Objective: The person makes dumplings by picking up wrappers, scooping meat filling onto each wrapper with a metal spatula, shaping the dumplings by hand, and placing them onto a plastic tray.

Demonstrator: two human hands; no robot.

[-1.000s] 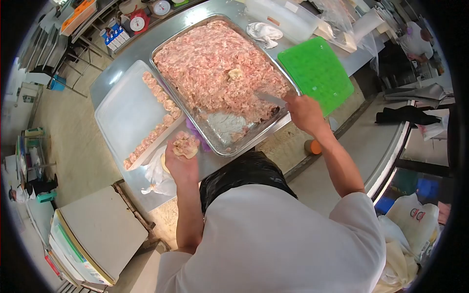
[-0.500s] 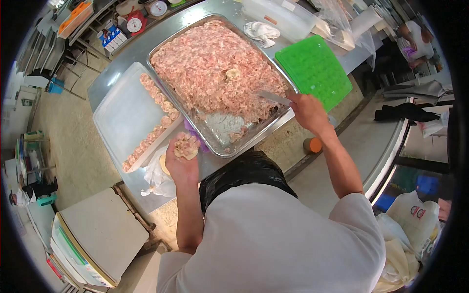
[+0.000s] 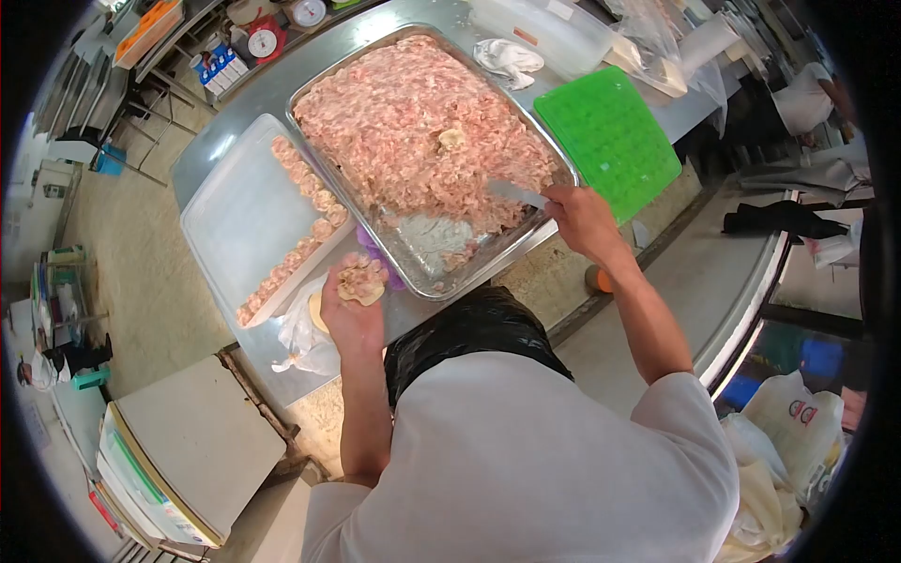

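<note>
In my left hand (image 3: 351, 314) sits a dumpling (image 3: 362, 280), a thin wrapper with pink minced meat on it, cupped by the fingers. My right hand (image 3: 584, 220) is closed round the handle of a flat metal spatula (image 3: 517, 193), whose blade meets the minced meat (image 3: 413, 122). That meat heaps in a large metal tray (image 3: 430, 287), with bare metal showing at the near corner. Left of the tray, a white plastic container (image 3: 235, 202) holds rows of filled dumplings (image 3: 322, 228) along its right and near edges.
A green perforated board (image 3: 610, 141) lies right of the tray, near a white cloth (image 3: 508, 61) and a clear plastic box (image 3: 549, 33). Plastic bags (image 3: 308, 338) lie by my left wrist. A person (image 3: 805, 98) stands at far right.
My right hand has shifted slightly left and down, and the spatula blade has turned its face more into view. My left hand still holds the dumpling, nearly unmoved.
</note>
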